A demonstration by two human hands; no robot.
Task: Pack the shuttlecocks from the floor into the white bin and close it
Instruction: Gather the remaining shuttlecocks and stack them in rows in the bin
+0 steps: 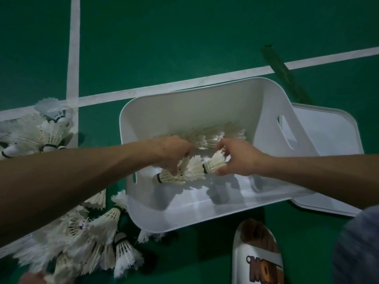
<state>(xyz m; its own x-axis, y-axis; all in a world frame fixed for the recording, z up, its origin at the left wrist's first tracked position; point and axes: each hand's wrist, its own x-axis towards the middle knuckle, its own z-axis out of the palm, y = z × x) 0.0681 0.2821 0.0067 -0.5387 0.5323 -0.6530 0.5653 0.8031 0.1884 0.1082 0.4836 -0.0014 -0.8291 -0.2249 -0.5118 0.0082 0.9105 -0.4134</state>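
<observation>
Shuttlecocks (92, 238) lie heaped on the floor (184, 37) at lower left of the frame. A second heap (41, 132) sits at the left edge, over a white line (72, 58). The bin (184, 214) stands open at centre, just right of both heaps. A row (215, 136) of shuttlecocks lies along its far wall. Your left hand (174, 154) is inside the bin, fingers curled round a short stack (176, 177) with its cork pointing left. Your right hand (240, 156) pinches one shuttlecock (215, 163) between thumb and fingers, its cork touching the skirt of the stack. The lid (328, 140) lies on the floor at right, its left part hidden behind the bin. A slipper (258, 253) shows at bottom, near the bin.
</observation>
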